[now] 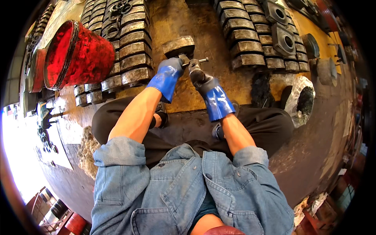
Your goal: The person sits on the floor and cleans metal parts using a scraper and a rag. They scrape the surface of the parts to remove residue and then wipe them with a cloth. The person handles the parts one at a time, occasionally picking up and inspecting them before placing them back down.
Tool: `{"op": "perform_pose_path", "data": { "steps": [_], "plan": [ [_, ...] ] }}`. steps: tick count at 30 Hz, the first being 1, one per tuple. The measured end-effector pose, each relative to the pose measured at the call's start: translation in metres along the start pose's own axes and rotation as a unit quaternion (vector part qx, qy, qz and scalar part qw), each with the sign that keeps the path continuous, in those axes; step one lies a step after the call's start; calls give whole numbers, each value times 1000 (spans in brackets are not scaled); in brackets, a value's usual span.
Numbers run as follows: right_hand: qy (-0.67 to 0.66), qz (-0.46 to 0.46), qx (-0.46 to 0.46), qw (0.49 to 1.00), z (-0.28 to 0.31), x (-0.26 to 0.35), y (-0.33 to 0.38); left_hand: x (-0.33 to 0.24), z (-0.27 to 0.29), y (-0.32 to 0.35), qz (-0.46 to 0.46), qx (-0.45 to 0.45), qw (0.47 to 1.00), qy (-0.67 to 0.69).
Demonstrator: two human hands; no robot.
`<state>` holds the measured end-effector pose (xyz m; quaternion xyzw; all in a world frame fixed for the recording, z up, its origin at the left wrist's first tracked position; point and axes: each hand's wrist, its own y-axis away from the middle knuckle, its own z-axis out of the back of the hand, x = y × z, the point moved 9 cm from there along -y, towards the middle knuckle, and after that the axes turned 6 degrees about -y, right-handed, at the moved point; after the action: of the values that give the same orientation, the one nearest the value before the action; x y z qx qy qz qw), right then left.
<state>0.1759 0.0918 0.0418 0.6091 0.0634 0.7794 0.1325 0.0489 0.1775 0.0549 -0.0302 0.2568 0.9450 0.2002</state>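
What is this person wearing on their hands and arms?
Both hands wear blue rubbery gloves with darker, grimy grey-black fingers: the left hand and the right hand. The glove cuffs are glossy blue and reach just past the wrists. The forearms are bare. Faded blue denim jacket sleeves are rolled up to about the elbows, with thick folded cuffs.

A grey metal block, wedge-shaped with a flat top, was set on the rusty floor between two rows of like blocks. A thin steel bolt was held level just beside its lower right corner.
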Motion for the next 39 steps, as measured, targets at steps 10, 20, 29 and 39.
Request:
{"op": "perform_pose_path", "data": {
  "steps": [10, 20, 29, 39],
  "plan": [
    [-126, -7, 27, 992, -36, -42, -34, 28, -11, -1, 23, 22, 999, -9],
    [381, -45, 67, 921, 58, 29, 11, 8, -9, -6, 18, 57, 998, 31],
    [659, -132, 218, 708, 183, -91, 0, 12, -18, -13, 5, 7, 1000, -4],
    [687, -235, 165, 667, 244, -151, -17, 15, -23, -10, 18, 39, 998, -35]
  ]
}}
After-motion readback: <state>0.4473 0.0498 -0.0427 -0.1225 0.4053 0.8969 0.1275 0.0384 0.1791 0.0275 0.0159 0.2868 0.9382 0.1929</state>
